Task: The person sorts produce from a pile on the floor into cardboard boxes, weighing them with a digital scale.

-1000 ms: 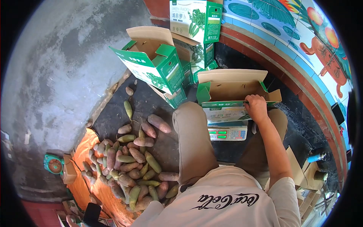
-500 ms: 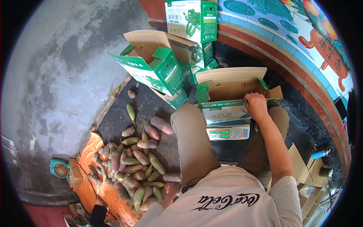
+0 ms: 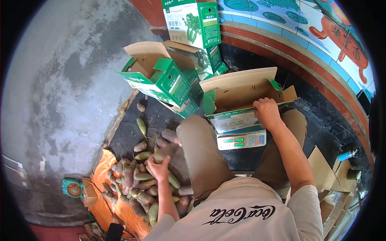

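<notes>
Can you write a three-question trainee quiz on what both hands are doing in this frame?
1. True or false: the right hand rests on the front edge of the open carton that sits on the scale.
2. Which thing has the left hand closed on? A) a radish from the pile B) a carton flap C) the scale
3. Fill in: the pile lies partly on an ______ sheet.

Key: 1 true; 2 A; 3 orange.
</notes>
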The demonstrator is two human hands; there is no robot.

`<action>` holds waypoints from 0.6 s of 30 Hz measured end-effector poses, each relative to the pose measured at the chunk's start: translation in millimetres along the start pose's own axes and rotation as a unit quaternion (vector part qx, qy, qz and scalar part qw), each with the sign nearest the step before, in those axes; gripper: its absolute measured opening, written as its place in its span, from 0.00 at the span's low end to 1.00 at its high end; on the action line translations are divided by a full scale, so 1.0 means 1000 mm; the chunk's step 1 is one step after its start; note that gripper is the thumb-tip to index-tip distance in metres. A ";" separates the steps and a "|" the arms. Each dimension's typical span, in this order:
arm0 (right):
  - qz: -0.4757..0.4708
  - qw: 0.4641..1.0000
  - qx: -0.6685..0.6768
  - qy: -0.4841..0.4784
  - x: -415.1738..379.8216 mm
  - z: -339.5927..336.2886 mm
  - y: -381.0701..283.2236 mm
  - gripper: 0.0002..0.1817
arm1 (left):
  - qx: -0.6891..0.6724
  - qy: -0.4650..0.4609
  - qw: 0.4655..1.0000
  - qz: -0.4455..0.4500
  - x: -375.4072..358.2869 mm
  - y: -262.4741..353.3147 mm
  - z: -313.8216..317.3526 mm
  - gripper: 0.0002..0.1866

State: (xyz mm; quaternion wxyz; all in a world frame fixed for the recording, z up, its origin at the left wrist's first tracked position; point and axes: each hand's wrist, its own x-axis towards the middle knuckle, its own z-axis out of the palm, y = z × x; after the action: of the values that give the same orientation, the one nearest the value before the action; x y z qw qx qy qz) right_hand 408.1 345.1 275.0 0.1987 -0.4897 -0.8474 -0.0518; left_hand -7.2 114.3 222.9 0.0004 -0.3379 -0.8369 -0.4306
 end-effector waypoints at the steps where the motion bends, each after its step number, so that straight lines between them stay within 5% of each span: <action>1: 0.001 1.000 0.000 0.000 0.000 0.000 0.000 0.07 | -0.050 0.005 0.999 0.005 0.016 0.023 -0.001 0.37; 4: 0.005 1.000 0.002 -0.004 -0.001 0.001 0.000 0.07 | -0.243 -0.027 0.969 0.030 0.043 0.105 0.001 0.34; 9: 0.012 1.000 0.000 -0.021 -0.002 -0.001 -0.001 0.07 | -0.326 -0.130 0.933 0.082 0.052 0.204 0.043 0.37; 12: 0.015 0.999 0.008 -0.029 -0.003 -0.002 -0.001 0.07 | -0.285 -0.228 0.921 0.133 0.044 0.242 0.080 0.38; 16: 0.013 0.999 0.011 -0.037 -0.003 -0.005 0.000 0.06 | -0.089 -0.242 0.915 0.309 0.028 0.271 0.126 0.41; 18: 0.013 0.999 0.015 -0.041 -0.004 -0.005 0.000 0.06 | -0.050 -0.286 0.908 0.302 0.016 0.284 0.140 0.41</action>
State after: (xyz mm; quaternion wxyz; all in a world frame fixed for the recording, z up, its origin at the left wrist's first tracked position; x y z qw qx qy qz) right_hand 411.0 340.3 278.5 0.1714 -0.4996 -0.8490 -0.0165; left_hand 182.4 338.0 344.2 -0.1259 -0.6830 -0.6363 -0.3359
